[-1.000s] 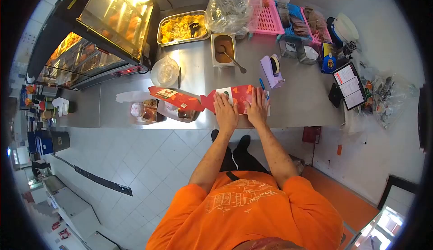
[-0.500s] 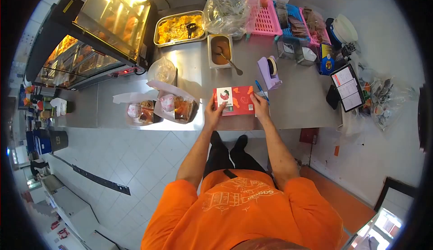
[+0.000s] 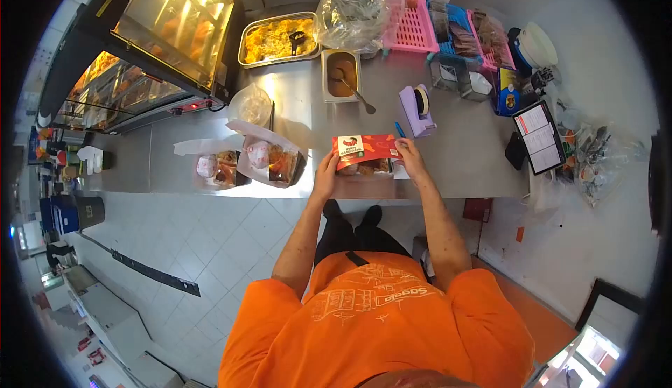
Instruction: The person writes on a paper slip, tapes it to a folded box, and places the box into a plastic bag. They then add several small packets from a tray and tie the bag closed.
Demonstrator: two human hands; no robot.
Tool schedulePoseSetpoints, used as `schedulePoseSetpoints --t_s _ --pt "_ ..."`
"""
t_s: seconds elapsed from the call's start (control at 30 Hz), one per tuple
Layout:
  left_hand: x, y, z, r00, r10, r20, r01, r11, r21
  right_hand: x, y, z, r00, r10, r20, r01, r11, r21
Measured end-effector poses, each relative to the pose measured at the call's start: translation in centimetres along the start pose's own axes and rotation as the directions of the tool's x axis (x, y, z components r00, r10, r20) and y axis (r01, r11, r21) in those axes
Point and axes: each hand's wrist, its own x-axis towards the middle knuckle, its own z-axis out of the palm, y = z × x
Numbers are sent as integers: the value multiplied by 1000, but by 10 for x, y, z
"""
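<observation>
A red printed takeaway food box [image 3: 378,146] lies at the counter's front edge between my hands. Its lid is tilted partly up, and brownish food [image 3: 367,168] shows beneath it. My left hand [image 3: 327,172] grips the left side, fingers curled round the edge. On the opposite side, my right hand [image 3: 411,157] holds the lid's right end, some of its fingers hidden. Left of my hands, two more boxes stand with lids up: the nearer box [image 3: 285,167] and the farther-left box [image 3: 227,167], both holding food and a wrapped round item.
Behind the boxes are a tray of yellow rice [image 3: 280,41], a sauce pan with a ladle [image 3: 342,76] and a clear-lidded bowl [image 3: 250,108]. A purple tape dispenser [image 3: 418,111], blue pen [image 3: 399,129], pink basket [image 3: 409,27] and tablet [image 3: 540,137] stand right. A heated cabinet [image 3: 171,38] is at left.
The lid's printed face has tipped up from nearly flat, uncovering food along the front. My right hand has shifted slightly up and right, and my left stays at its side.
</observation>
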Motion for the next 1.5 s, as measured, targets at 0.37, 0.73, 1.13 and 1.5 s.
schedulePoseSetpoints --t_s 0.37,0.73,1.13,1.5 --pt "16 -50 -16 977 198 77 -208 815 541 14 44 -10 977 -214 9 195 867 -459" --pt "36 49 16 751 194 631 -660 169 732 -12 -3 -19 527 -473 706 806 16 -591" --pt "-2 30 20 703 313 639 -661 -45 749 -17 -4 -53 481 -709 517 796 106 -596" --pt "-8 23 68 886 446 129 -382 543 748 71 7 -98 1000 16 27 -30 681 732"
